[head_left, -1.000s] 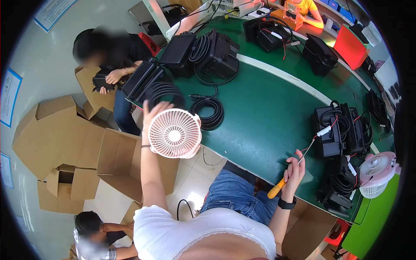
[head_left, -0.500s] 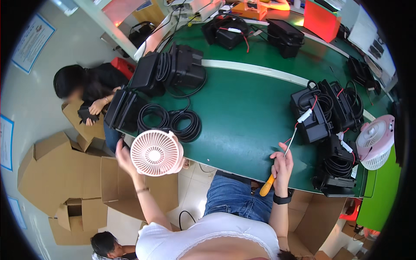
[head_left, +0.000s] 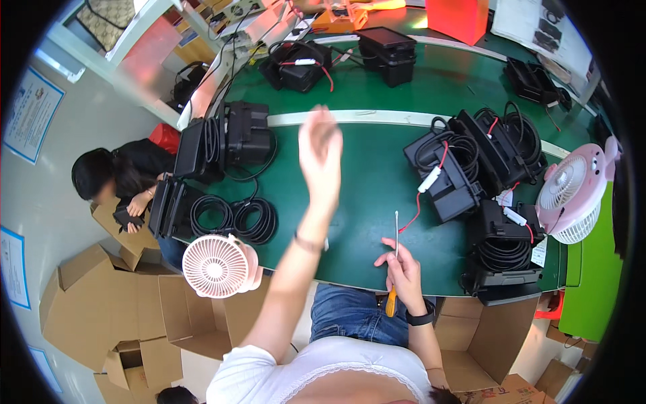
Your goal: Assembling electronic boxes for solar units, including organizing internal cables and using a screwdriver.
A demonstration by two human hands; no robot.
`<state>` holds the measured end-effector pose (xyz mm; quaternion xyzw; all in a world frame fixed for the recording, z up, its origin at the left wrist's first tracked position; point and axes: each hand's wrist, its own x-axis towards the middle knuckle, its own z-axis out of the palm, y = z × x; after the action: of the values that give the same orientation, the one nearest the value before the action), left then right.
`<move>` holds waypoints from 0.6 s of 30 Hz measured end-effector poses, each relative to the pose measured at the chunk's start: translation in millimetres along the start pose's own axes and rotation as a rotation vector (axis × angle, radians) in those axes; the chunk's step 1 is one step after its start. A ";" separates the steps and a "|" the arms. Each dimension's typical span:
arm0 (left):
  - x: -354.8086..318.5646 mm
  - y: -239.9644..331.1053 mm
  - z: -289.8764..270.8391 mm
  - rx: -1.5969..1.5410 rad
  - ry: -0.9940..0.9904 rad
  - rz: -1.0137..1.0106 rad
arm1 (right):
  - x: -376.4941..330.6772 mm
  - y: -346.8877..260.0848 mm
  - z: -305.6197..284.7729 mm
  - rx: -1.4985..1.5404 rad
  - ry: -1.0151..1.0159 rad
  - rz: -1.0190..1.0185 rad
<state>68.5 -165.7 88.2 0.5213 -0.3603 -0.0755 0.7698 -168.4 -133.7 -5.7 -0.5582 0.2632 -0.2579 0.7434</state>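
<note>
My left hand (head_left: 321, 156) is raised over the green table (head_left: 356, 175), blurred, fingers loosely apart and holding nothing. A small pink desk fan (head_left: 217, 265) now stands at the table's near left edge, apart from that hand. My right hand (head_left: 402, 268) rests at the table's front edge, gripping a screwdriver (head_left: 393, 269) with a yellow handle, its metal shaft pointing up and away. Just right of it lie black boxy units (head_left: 449, 176) with red and white wires and coiled cables.
Coiled black cables (head_left: 233, 217) and more black units (head_left: 235, 138) lie at the left. A second pink fan (head_left: 570, 195) stands at the right edge. A seated person (head_left: 118, 176) works among open cardboard boxes (head_left: 87, 303) at the left. An orange box (head_left: 457, 17) stands far back.
My left hand has let go of the pink fan, which now stands at the table's left edge, and has swung up over the table. The right hand kept the screwdriver.
</note>
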 end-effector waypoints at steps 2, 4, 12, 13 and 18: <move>78.5 -50.7 17.5 0.189 0.012 0.087 | -3.3 1.4 -6.4 -0.007 -0.012 0.018; 151.1 -96.5 16.8 0.196 0.116 0.078 | -1.1 -3.2 -3.8 -0.094 -0.069 0.020; 224.3 -141.9 -13.8 -0.047 -0.057 -0.275 | -5.3 -5.0 -3.7 -0.108 -0.113 0.016; 204.0 -149.3 -7.5 0.069 0.062 -0.208 | -5.5 -4.5 -3.3 -0.111 -0.115 0.017; 127.8 -112.5 4.5 -0.012 0.078 -0.174 | -1.9 -2.5 -2.4 -0.132 -0.088 0.000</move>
<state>187.9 -282.0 53.5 0.5487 -0.2828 -0.1240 0.7769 -171.6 -134.7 -3.7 -0.6167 0.2469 -0.2151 0.7159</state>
